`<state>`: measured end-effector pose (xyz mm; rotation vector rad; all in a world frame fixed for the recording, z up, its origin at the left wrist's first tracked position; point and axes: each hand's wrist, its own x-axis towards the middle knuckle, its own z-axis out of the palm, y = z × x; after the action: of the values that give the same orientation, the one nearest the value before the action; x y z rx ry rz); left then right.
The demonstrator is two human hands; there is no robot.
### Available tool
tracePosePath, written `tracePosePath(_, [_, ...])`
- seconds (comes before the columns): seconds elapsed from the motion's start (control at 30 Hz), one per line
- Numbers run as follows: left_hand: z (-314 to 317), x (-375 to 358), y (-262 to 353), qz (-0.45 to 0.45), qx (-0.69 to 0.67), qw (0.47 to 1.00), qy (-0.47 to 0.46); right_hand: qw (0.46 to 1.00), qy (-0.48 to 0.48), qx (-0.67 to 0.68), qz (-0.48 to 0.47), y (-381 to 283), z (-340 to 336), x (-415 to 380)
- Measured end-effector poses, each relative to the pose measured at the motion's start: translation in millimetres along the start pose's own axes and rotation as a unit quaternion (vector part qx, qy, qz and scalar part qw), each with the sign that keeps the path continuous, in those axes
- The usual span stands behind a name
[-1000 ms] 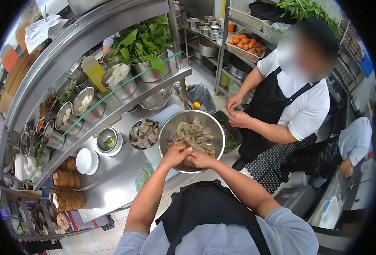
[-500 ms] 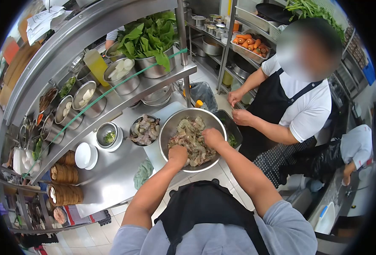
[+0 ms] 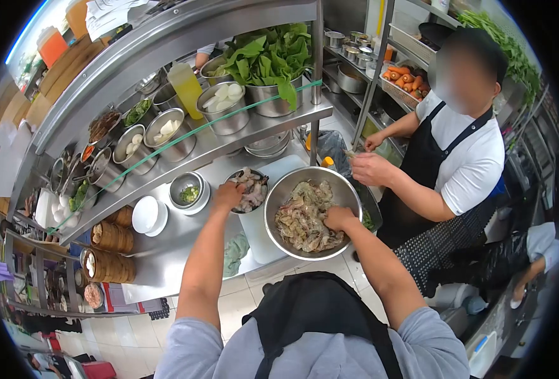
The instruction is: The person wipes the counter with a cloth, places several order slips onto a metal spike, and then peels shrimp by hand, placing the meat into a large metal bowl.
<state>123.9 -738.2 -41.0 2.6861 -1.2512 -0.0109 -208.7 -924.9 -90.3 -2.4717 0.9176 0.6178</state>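
Observation:
A large steel mixing bowl holds a heap of grey-brown raw shrimp. My right hand is inside it at the right, fingers curled down onto the shrimp, their tips partly hidden. My left hand reaches to the left rim of a smaller steel bowl of paler shrimp. Its fingers look drawn together, and whatever is between them is hidden. A white cutting board lies partly under the large bowl. Left of my left hand, a small steel bowl contains chopped green onion.
A co-worker stands at the right, handling something small, perhaps a shrimp. Bamboo steamers, white bowls and a green cloth rest on the counter. The overhead shelf carries several ingredient containers and leafy greens.
My left hand has left the large bowl and moved left to the smaller shrimp bowl. My right hand stays in the large bowl, slightly lower. The co-worker's hands have shifted, and the view has turned.

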Motion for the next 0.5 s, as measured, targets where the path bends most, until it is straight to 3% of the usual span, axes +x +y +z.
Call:
tracePosePath(0.07, [-17,-19,10,-0.001,-0.016,1.0,0.017,0.999,0.01,0.034,0.01,10,3,-4])
tracePosePath(0.13, [-17,-36,32,0.004,-0.033,0.999,0.03,0.989,0.102,0.111,-0.016,17,9,-11])
tracePosePath(0.17, [-5,-47,45,0.062,-0.144,0.988,-0.015,0.975,0.169,0.138,-0.051,17,13,-20])
tracePosePath(0.2, [6,-59,59,0.115,-0.251,0.959,-0.059,0.976,0.165,0.137,-0.048,10,11,-32])
tracePosePath(0.27, [-2,-87,112,0.064,-0.341,0.899,-0.266,0.949,0.148,0.273,-0.055,-11,3,-51])
tracePosePath(0.33, [17,-108,152,-0.073,-0.505,0.794,-0.331,0.93,0.207,0.296,-0.07,-25,29,-48])
tracePosePath(0.43, [56,-113,166,-0.106,-0.55,0.755,-0.34,0.932,0.236,0.26,-0.088,-48,35,-67])
tracePosePath(0.5, [53,-112,163,-0.09,-0.517,0.78,-0.34,0.924,0.142,0.342,-0.1,-51,35,-74])
